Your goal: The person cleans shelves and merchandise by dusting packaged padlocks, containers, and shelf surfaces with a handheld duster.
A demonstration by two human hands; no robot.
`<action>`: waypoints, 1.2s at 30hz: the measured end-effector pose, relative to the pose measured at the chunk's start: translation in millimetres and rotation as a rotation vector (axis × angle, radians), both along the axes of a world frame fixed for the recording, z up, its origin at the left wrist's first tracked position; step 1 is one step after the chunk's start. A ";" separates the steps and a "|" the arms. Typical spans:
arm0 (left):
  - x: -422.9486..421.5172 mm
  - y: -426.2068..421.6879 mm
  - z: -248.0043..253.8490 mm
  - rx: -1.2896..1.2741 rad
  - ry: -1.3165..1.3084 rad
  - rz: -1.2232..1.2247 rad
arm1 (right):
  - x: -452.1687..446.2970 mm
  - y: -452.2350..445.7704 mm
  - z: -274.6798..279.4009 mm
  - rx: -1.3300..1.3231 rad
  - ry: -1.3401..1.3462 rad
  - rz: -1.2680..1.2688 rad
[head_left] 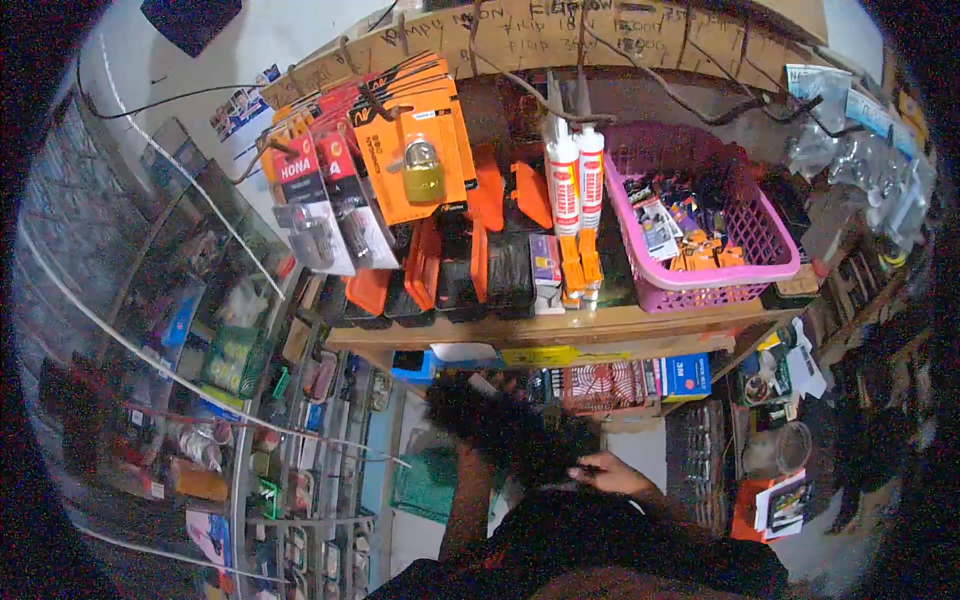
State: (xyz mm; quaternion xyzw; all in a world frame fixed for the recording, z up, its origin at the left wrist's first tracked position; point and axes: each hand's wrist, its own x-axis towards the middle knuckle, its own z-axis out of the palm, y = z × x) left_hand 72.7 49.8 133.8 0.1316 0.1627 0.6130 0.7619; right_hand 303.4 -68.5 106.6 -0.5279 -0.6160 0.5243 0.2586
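Head view | one shaggy black bundle (530, 435) | left hand (472, 462): fingers hidden, cannot tell | right hand (612, 474): fingers at bundle's edge, grip unclear | two white-and-red tubes (566, 190)

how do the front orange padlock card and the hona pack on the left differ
The orange card is nearly all orange, while the HONA pack is dark and red on top and pale below. The orange card is also visibly wider than the narrow HONA pack. The orange card shows a brass-coloured padlock clearly; the HONA pack's contents are too blurred to name. Both hang up, slightly tilted.
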 end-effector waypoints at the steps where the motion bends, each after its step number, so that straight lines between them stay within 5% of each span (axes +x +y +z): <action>1: 1.3 6.5 -5.2 0.006 -0.018 -0.015 | -3.4 -0.6 11.7 -0.010 0.054 -0.076; 9: 14.0 35.4 -29.8 0.067 -0.107 -0.136 | 8.9 4.5 1.2 0.173 0.087 -0.205; 12: 18.6 39.3 -36.6 0.078 -0.146 -0.179 | 23.2 6.3 16.5 0.067 -0.007 0.001; 15: 24.0 50.1 -42.6 0.102 -0.196 -0.209 | 20.4 6.5 34.4 0.075 0.176 -0.270; 18: 27.9 58.4 -47.9 0.129 -0.241 -0.237 | 38.3 1.4 -16.5 0.156 -0.090 -0.012; 21: 26.4 61.2 -55.3 0.154 -0.285 -0.275 | 26.1 1.4 31.9 -0.177 0.289 -0.333; 24: 18.5 51.3 -68.1 0.175 -0.321 -0.321 | 39.7 -0.8 20.6 0.037 -0.015 0.009; 27: 10.3 37.3 -76.8 0.188 -0.351 -0.364 | 43.6 -4.1 29.0 0.177 0.120 0.044; 31: 11.4 37.7 -87.5 0.217 -0.405 -0.389 | 55.1 -14.5 59.6 -0.477 0.524 -0.187; 36: 11.4 46.2 -96.5 0.260 -0.478 -0.410 | 57.6 -22.5 63.8 -0.440 0.426 -0.161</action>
